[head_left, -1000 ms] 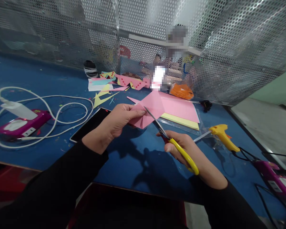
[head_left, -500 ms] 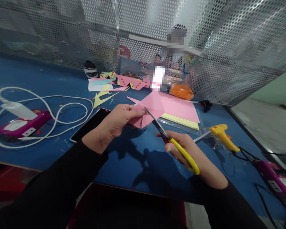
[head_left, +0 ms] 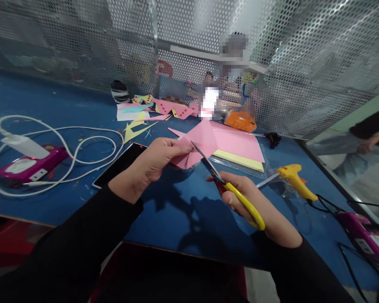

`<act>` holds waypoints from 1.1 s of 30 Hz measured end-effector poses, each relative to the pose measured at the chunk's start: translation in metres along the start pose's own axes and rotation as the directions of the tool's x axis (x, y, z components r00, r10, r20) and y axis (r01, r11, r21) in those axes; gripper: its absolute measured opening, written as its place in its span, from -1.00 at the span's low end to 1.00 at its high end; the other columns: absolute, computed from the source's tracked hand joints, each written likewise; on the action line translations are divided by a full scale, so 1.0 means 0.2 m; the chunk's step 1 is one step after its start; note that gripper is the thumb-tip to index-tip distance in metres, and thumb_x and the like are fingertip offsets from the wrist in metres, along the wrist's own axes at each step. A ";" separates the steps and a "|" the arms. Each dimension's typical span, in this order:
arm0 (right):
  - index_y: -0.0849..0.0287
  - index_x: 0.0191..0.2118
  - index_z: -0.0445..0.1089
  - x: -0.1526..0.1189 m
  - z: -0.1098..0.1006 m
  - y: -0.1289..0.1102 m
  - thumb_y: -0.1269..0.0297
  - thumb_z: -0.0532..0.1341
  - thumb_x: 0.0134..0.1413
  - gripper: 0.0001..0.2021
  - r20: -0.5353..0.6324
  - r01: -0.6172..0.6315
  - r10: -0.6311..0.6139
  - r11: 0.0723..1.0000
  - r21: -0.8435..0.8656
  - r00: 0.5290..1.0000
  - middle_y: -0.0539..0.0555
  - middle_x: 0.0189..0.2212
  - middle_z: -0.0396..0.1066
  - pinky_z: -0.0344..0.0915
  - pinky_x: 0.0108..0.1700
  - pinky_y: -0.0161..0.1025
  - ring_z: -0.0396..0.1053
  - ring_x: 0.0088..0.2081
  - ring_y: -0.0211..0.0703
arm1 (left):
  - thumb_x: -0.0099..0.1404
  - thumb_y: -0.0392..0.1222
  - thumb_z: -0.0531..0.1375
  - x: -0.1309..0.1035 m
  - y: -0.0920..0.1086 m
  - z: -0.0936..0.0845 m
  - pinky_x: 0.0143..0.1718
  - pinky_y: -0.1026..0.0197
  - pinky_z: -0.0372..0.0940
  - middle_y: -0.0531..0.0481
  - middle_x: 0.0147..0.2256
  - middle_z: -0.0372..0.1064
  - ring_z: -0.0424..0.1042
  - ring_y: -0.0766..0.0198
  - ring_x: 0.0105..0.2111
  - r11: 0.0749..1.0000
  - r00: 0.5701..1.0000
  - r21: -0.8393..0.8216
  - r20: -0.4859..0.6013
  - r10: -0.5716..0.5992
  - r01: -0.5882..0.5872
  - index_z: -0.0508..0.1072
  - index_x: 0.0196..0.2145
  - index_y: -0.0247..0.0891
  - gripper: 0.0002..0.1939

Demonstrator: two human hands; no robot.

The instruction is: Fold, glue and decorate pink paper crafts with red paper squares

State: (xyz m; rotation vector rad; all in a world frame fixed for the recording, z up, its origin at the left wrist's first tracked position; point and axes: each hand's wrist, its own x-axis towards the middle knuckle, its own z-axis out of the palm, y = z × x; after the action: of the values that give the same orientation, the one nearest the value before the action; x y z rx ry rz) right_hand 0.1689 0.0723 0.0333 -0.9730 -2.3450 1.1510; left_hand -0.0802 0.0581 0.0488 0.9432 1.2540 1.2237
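Note:
My left hand (head_left: 156, 158) pinches a folded piece of pink paper (head_left: 205, 136) between thumb and fingers, above the blue table. In my right hand (head_left: 240, 193) is a pair of scissors (head_left: 243, 202) with yellow handles, my fingers wrapped round the grips. The scissor blades lie across the pink paper, their tips close to my left thumb. Whether they are cutting into the paper I cannot tell. Behind the held piece lies a stack of pink and yellow paper sheets (head_left: 240, 145), partly hidden by it.
Left are a black tablet (head_left: 118, 166), a white cable (head_left: 78, 145) and a purple power strip (head_left: 34, 166). Paper scraps (head_left: 135, 128) and an orange packet (head_left: 240, 121) lie behind. A yellow glue gun (head_left: 295, 179) is at right. A person (head_left: 363, 141) stands beyond the table's right edge.
A person has come into view at the far right. My right thumb and the scissor handles have shifted slightly; my left hand and the pink paper stay put.

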 end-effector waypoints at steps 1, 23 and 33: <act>0.21 -0.01 0.43 0.00 0.00 0.00 -0.54 0.03 -0.04 -0.13 0.015 0.007 -0.008 1.000 0.019 1.000 -0.10 -0.61 0.16 0.03 -0.53 -0.32 0.08 -0.58 -0.32 | 0.03 -0.04 0.42 0.00 0.00 0.00 -0.57 0.30 0.24 -0.06 -0.49 0.50 0.37 0.34 -0.55 1.000 1.000 0.005 -0.004 -0.001 0.001 0.65 -0.41 -0.27 -0.76; 0.19 -0.05 0.44 0.01 0.01 0.00 -0.47 0.06 0.02 -0.23 0.008 -0.030 0.030 0.999 0.035 1.000 -0.14 -0.67 0.08 0.02 -0.58 -0.32 0.05 -0.63 -0.33 | 0.00 -0.09 0.43 0.00 0.00 0.02 -0.57 0.30 0.28 -0.13 -0.40 0.55 0.44 0.27 -0.49 1.000 0.999 0.002 -0.021 -0.027 0.027 0.65 -0.37 -0.30 -0.75; 0.19 -0.04 0.45 0.01 0.01 0.01 -0.47 0.07 0.02 -0.22 0.000 -0.045 0.045 0.998 0.031 0.999 -0.15 -0.68 0.05 -0.02 -0.59 -0.32 0.03 -0.65 -0.34 | -0.01 -0.08 0.43 0.00 0.00 0.02 -0.56 0.30 0.30 -0.12 -0.41 0.55 0.44 0.27 -0.49 1.000 0.999 -0.005 -0.023 -0.024 0.024 0.65 -0.36 -0.31 -0.72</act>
State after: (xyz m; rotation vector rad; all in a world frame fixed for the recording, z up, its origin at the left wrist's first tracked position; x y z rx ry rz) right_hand 0.1665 0.0726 0.0304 -1.0206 -2.3086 1.2004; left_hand -0.0762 0.0576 0.0488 0.9109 1.2765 1.2213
